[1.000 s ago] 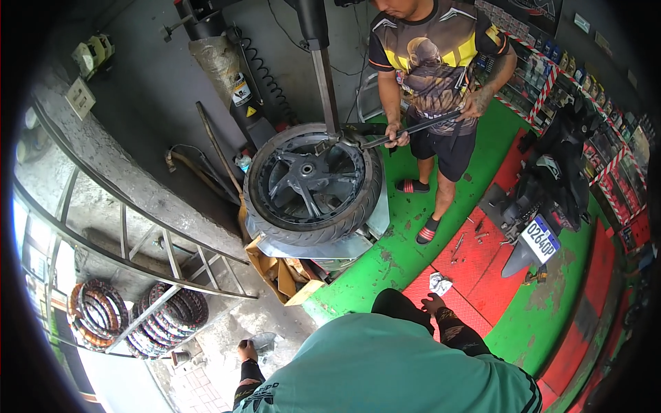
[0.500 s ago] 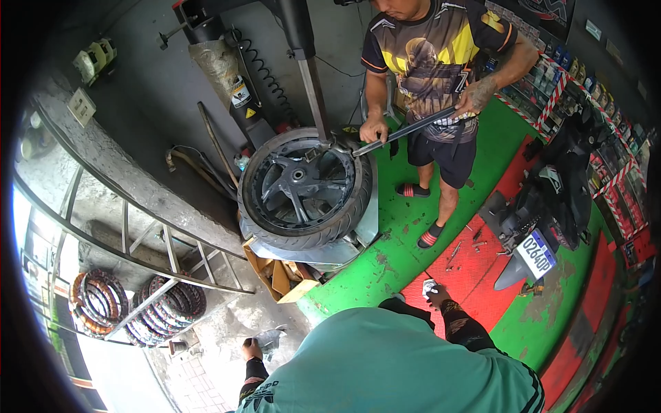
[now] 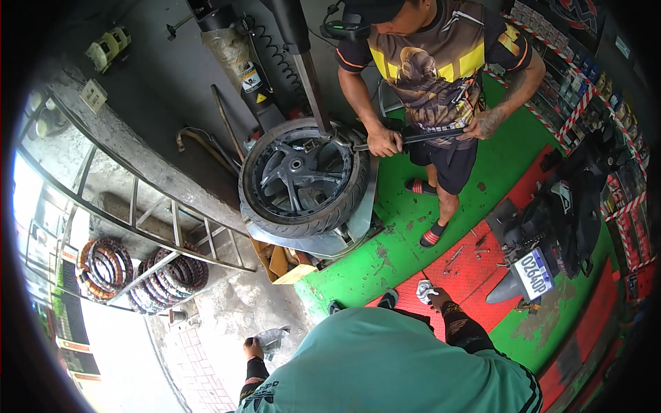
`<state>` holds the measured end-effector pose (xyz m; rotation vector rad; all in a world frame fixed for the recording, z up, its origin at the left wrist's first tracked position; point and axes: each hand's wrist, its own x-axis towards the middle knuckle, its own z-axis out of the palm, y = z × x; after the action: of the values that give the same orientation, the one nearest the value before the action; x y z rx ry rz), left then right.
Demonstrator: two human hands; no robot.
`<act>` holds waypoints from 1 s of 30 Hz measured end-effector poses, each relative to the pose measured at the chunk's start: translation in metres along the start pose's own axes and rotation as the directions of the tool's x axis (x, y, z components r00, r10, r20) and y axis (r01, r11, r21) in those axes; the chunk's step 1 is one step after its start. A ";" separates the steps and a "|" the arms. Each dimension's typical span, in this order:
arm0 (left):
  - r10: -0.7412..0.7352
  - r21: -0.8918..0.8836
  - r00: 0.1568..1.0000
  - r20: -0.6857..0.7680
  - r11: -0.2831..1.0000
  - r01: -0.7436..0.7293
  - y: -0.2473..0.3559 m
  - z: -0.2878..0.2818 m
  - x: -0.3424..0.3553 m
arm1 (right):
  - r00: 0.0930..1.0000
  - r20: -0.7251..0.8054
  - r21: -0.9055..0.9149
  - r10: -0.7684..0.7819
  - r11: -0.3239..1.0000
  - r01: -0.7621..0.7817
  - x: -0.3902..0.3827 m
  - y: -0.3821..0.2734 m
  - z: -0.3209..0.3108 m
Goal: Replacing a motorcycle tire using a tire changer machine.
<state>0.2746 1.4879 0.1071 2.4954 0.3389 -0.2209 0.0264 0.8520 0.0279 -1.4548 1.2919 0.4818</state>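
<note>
My right hand is closed on a crumpled grey-and-white rag, held out over the red floor. Low on the left, my left hand has its fingers curled at the edge of a thin grey, plastic-looking piece; its exact kind is unclear. Ahead of me a motorcycle wheel with a black tyre lies flat on a tyre-changing machine. Across from me a co-worker grips a long dark tyre lever with both hands, its end at the wheel's rim.
An open cardboard box sits below the machine. A metal ladder-like frame and stacked tyres are on the left. At right stand a partly dismantled motorcycle and stocked shelves. Small tools lie on the red floor.
The view has tilted slightly. The co-worker has leaned in nearer the wheel, and the lever has swung flatter. My hands keep hold of their things, almost unmoved.
</note>
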 end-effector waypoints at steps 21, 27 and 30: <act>0.063 -0.045 0.998 -0.018 0.997 -0.064 0.019 0.032 -0.016 | 1.000 -0.007 -0.007 -0.012 1.000 0.012 -0.004 0.020 -0.044; 0.036 -0.012 0.999 -0.003 0.999 -0.036 0.017 0.036 -0.020 | 1.000 0.001 -0.004 0.002 1.000 -0.002 -0.008 0.016 -0.044; 0.024 -0.053 1.000 -0.008 0.998 -0.024 0.020 0.034 -0.021 | 1.000 0.004 -0.038 -0.030 0.999 0.031 -0.008 0.014 -0.045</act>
<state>0.2573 1.4477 0.0956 2.4468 0.3136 -0.1902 -0.0038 0.8183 0.0437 -1.5027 1.2619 0.4913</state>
